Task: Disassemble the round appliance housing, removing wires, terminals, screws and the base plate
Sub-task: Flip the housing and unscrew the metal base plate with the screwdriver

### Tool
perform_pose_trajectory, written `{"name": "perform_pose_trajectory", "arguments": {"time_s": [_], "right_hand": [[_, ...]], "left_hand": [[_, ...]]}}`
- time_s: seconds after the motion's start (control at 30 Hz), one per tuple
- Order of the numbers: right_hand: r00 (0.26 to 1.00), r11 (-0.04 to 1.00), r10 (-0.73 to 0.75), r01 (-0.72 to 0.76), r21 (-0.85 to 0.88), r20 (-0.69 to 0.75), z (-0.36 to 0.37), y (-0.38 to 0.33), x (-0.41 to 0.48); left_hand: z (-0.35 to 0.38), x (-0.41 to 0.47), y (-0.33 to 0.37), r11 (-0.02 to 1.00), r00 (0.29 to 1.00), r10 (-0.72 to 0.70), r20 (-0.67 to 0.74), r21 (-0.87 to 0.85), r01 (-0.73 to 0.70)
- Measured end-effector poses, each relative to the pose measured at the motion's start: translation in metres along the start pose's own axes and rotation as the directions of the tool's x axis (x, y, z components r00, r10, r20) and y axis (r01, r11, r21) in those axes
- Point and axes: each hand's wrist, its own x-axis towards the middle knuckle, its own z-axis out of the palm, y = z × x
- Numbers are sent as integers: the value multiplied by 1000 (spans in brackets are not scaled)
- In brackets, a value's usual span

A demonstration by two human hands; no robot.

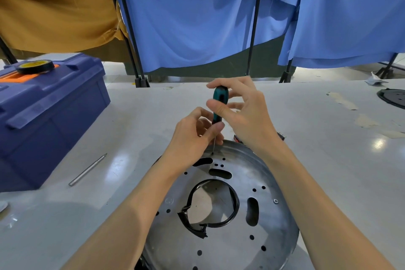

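While the right hand (243,116) grips the upright screwdriver (220,96) handle, the nearer left hand (190,140) pinches its shaft just above the screw (212,154) below both.

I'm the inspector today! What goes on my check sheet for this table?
Surface: white table, shiny.
Job's things: round metal plate with black ring in its middle hole; screwdriver upright, tip on the plate's far side.
Clutter: blue toolbox, tape roll on it, metal rod near it, black disc at right edge.
Hands: right hand grips the screwdriver handle; left hand pinches its shaft.
Cables: red and black bit behind the plate, mostly hidden.
Surroundings: blue cloths and mustard cloth on black stands.
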Motion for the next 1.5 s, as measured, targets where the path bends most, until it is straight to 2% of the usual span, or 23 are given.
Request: {"name": "perform_pose_trajectory", "arguments": {"time_s": [0.13,0.33,0.5,0.63,0.77,0.87,0.97,1.13,1.3,1.43,1.5], "right_hand": [[999,999,8,-6,38,-46,-3,0,1],[999,999,8,-10,37,40,-3,-1,0],[1000,999,13,-12,40,-27,-3,-1,0],[999,996,18,-21,92,28,-4,-2,0],[1000,1000,-2,2,5,20,0,-2,-1],[1000,999,5,-4,45,-17,-3,0,1],[1000,996,11,-13,93,15,-3,0,1],[1000,1000,-14,14,26,6,0,-1,-1],[999,990,18,-22,140,31,-3,0,1],[1000,1000,-12,12,21,27,-1,0,-1],[1000,1000,-12,12,17,7,-1,0,0]], "left_hand": [[1,-1,1,999,999,32,35,5,-32],[1,-1,0,1000,1000,8,20,23,-8],[1,-1,0,999,998,48,47,18,-49],[1,0,-3,1000,999,14,36,18,-14],[1,-1,-1,1000,1000,16,21,16,-16],[1,-1,0,999,998,36,42,-7,-35],[1,0,-1,1000,999,25,43,-17,-24],[1,0,-1,1000,1000,19,17,6,-19],[0,2,-3,999,998,12,60,-44,-10],[0,2,-3,1000,1000,-7,20,-10,7],[1,2,-2,1000,999,11,34,-20,-10]]}}
